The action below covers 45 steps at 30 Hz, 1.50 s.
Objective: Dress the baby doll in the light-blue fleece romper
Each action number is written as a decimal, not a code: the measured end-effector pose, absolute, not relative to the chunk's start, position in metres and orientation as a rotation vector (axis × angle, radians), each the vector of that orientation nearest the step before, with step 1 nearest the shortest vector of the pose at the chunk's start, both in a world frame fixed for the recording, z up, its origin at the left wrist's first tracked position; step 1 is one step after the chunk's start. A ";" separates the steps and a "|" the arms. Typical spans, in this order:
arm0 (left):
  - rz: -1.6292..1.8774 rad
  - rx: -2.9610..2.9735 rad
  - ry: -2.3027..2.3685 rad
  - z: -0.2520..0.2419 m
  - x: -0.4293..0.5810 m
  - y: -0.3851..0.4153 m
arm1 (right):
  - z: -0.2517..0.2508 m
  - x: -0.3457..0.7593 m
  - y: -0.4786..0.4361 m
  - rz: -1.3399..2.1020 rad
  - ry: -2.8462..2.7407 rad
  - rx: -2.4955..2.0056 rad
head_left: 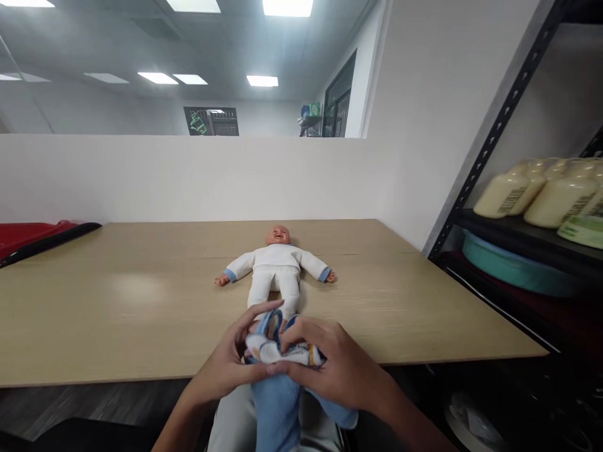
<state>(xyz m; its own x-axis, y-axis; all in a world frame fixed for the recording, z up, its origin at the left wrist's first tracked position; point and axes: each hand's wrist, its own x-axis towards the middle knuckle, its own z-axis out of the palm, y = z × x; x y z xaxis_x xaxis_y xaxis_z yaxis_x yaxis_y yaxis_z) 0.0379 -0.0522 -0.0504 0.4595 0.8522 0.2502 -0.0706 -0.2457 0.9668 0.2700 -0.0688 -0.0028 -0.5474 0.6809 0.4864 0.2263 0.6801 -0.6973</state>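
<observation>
Left hand: our left hand pinches the near-left side of a small bunched garment, thumb and fingers closed on the cloth.
Right hand: our right hand closes over the garment's right side, fingers curled onto the white fabric, so both hands are clamped on the same piece.
Garment: it is white with blue trim and a few coloured spots, gathered at the near table edge; light blue cloth hangs below our hands, and we cannot tell whether it belongs to the same piece.
Step in hand: we judge that we are bunching or opening the garment just at the doll's feet, which our hands hide.
Next move: by our judgement it calls for spreading the opening with both thumbs and lining it up with the legs.
Doll: the baby doll lies on its back on the wooden table, in a white suit with blue cuffs.
Doll axis: its long axis runs near to far, head pointing away from us, feet toward us, arms spread left and right.
Beyond: a white partition stands behind the table; cream bottles sit on the shelf at right.
</observation>
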 end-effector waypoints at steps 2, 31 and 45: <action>1.000 1.729 0.759 -0.043 0.035 -0.051 | -0.004 0.278 -0.067 0.700 -2.123 -0.735; 0.968 1.687 1.071 -0.058 -0.002 -0.100 | -0.060 0.232 -0.072 1.226 -1.868 -0.945; 1.016 1.285 1.030 -0.102 0.009 -0.075 | -0.064 0.249 -0.048 1.912 -2.027 -0.770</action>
